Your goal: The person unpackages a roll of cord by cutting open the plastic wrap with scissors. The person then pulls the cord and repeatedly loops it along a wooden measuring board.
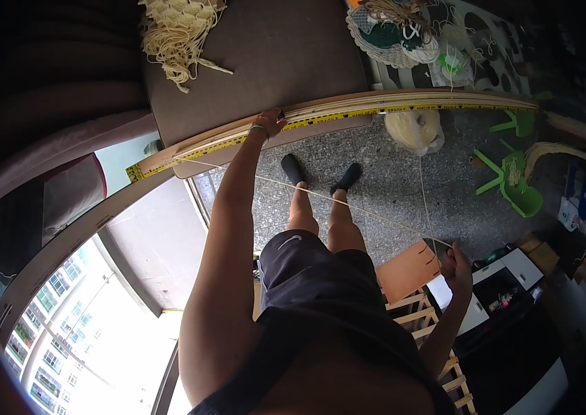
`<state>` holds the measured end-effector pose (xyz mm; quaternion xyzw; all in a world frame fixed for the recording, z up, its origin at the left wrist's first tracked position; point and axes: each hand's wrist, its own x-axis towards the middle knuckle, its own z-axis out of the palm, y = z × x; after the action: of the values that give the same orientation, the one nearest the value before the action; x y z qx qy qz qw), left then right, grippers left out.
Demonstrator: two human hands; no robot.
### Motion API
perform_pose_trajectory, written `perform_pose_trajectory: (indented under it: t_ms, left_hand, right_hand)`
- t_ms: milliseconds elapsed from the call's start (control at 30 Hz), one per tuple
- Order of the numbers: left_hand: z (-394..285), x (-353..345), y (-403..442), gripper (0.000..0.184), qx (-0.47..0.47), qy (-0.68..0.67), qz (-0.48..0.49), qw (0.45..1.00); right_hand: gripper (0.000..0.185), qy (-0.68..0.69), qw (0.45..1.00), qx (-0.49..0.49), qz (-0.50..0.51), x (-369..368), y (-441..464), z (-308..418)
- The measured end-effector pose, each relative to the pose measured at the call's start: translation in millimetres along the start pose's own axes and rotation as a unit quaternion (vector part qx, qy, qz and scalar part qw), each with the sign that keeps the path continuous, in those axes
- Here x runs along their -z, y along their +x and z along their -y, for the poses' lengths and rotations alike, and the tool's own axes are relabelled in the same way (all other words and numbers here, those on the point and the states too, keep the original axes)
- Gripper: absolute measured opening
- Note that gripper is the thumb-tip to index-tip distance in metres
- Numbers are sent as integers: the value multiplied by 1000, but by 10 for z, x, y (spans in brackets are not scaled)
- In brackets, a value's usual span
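A long wooden board with a yellow tape-measure strip along its edge lies across the scene, and pale strands run lengthwise on it. My left hand, with a band at the wrist, grips the board left of its middle. Out to the right, my right hand is closed on a cream cord. This cord stretches taut from the board's left end to my right hand. From there, another stretch leads up to a big roll of cord in clear plastic on the floor.
A brown cushioned seat lies under the board, bearing a knotted cream macramé piece. A basket of yarn stands at upper right. Green small chairs, a tan panel and a wooden slatted rack are on the right.
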<state>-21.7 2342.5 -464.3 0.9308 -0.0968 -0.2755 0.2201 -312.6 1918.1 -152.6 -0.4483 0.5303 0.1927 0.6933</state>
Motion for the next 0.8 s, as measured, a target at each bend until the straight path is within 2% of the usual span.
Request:
perform_pose_trajectory:
  t_ms: [67, 167, 233, 367, 567, 667, 800]
  left_hand:
    - [-15, -2, -27, 30, -39, 9, -38, 998]
    - [-88, 2, -32, 34, -26, 46, -37, 998]
    - [-135, 33, -33, 34, 18, 44, 6, 999]
    - [-155, 54, -50, 34, 23, 32, -4, 999]
    - [-198, 86, -107, 32, -24, 28, -20, 999]
    - [-264, 67, -120, 32, 9, 55, 18, 998]
    - [-353, -84, -114, 28, 46, 103, -44, 993]
  right_hand:
    - [29, 0, 1000, 1, 3, -2, -7, -20]
    - [29, 0, 1000, -2, -6, -6, -25, -39]
    - [28, 11, 1000, -8, -10, 10, -26, -55]
    - [28, 3, 1000, -8, -11, 72, -14, -88]
    - [28, 6, 1000, -15, -21, 2, -37, -77]
    - [28, 9, 999, -18, -34, 34, -30, -103]
    - [28, 3, 1000, -16, -17, 89, -40, -112]
